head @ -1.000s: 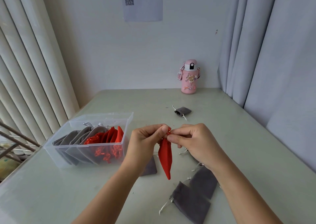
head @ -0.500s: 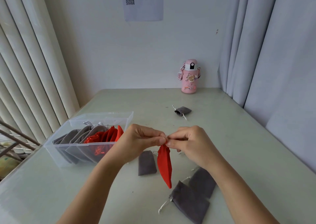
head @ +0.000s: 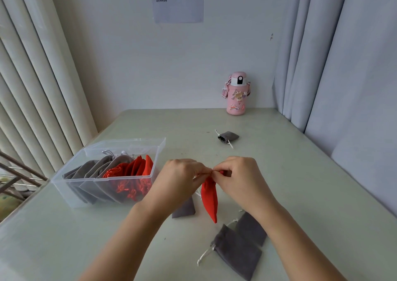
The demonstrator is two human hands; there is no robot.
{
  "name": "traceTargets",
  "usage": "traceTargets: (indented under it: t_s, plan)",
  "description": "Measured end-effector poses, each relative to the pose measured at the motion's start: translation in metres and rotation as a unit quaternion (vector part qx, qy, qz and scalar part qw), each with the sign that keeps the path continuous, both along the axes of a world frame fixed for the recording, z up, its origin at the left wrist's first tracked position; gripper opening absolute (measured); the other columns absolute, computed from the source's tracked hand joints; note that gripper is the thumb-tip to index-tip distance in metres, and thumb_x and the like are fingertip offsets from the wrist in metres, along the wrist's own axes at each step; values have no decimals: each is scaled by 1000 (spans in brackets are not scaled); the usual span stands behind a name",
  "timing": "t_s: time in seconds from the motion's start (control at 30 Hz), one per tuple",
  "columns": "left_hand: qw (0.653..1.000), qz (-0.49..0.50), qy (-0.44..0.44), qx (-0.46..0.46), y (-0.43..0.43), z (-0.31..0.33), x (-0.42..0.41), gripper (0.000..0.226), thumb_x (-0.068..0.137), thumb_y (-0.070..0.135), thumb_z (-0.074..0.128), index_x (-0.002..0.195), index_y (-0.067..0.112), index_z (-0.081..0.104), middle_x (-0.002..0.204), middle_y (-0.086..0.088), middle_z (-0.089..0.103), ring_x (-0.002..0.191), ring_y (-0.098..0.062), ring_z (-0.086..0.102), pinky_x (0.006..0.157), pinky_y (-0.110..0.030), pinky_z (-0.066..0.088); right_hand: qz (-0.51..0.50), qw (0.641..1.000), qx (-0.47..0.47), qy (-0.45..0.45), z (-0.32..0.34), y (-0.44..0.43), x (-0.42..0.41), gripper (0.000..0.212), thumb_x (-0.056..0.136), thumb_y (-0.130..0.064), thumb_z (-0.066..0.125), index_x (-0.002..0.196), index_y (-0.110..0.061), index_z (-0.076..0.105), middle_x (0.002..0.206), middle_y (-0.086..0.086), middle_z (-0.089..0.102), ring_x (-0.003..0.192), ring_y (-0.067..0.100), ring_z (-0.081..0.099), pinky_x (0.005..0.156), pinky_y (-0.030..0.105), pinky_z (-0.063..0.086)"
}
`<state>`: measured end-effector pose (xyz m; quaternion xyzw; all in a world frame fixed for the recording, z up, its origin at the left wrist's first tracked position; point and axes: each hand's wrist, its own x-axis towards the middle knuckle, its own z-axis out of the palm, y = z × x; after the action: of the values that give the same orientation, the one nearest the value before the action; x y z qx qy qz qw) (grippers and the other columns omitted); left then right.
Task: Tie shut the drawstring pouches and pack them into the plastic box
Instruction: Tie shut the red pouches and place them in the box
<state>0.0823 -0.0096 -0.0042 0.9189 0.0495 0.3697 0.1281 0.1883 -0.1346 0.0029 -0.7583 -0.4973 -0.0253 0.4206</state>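
Both hands are up above the pale green table (head: pixel 300 173), meeting at the mouth of a red drawstring pouch (head: pixel 211 201). The left hand (head: pixel 178 179) and right hand (head: pixel 238 177) each have fingers curled in and pinched on the top of it, fingertips almost touching each other. The pouch hangs limp below them, its lower corner pointing at the tabletop. The cord itself is too small to make out between the fingers. To the left sits the clear plastic box (head: pixel 86 180), lid off, with grey pouches standing on edge at its left end and red ones packed beside them at the right. Loose grey pouches lie around. One (head: pixel 185 209) is flat just below the left wrist. Two more overlap near the right forearm, the nearer one (head: pixel 236 255) trailing a white cord and the other (head: pixel 252 229) behind it. A fourth (head: pixel 228 135) lies well apart toward the back. A pink water bottle (head: pixel 236 96) stands upright by the wall.
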Motion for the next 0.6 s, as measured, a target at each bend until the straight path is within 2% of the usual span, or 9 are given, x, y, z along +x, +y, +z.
traceTargets:
  t_s: [0.1, 0.2, 0.3, 0.37, 0.5, 0.6]
  plan:
    - [999, 3, -48, -8, -1, 3, -2, 24, 80, 29, 57, 80, 15, 77, 66, 8, 69, 62, -4, 59, 55, -23, 49, 6, 1000, 27, -12, 1, 1, 0, 14, 86, -15, 64, 79, -16, 76, 73, -2, 65, 69, 12, 58, 63, 23, 47]
    - [997, -7, -79, -3, -3, 7, -4, 27, 81, 29, 55, 81, 12, 76, 69, 6, 70, 63, -4, 61, 58, -22, 50, 22, 996, 36, 75, 6, -1, 0, 21, 92, -10, 53, 85, -12, 73, 84, -4, 67, 81, 8, 61, 69, 13, 46]
    - [996, -8, -91, 16, -5, 7, -3, 25, 82, 27, 56, 82, 10, 76, 70, 4, 71, 63, -7, 65, 60, -25, 53, 34, 988, 22, 146, 7, -2, 2, 23, 90, -5, 51, 82, -16, 69, 79, -5, 69, 77, 7, 63, 70, 17, 48]
    - [995, -10, -101, 23, -5, 7, -3, 24, 82, 25, 57, 82, 10, 75, 70, 3, 71, 65, -8, 65, 63, -25, 52, 54, 981, 22, 188, 5, -1, 4, 21, 88, -3, 53, 81, -16, 68, 77, -2, 71, 78, 13, 66, 74, 22, 51]
    - [993, -10, -115, 41, -3, 7, -4, 23, 83, 25, 58, 83, 9, 75, 73, 2, 72, 71, -9, 64, 67, -23, 50, 108, 943, 54, 309, 3, 0, 10, 6, 89, -4, 62, 89, -8, 67, 82, 10, 74, 80, 18, 71, 81, 24, 54]
    - [992, -12, -116, 45, -3, 7, -4, 23, 83, 25, 58, 83, 9, 75, 74, 2, 72, 70, -10, 66, 66, -24, 50, 138, 922, 77, 353, 1, -1, 13, 9, 84, -9, 68, 90, -11, 73, 86, 11, 75, 83, 19, 71, 84, 27, 54]
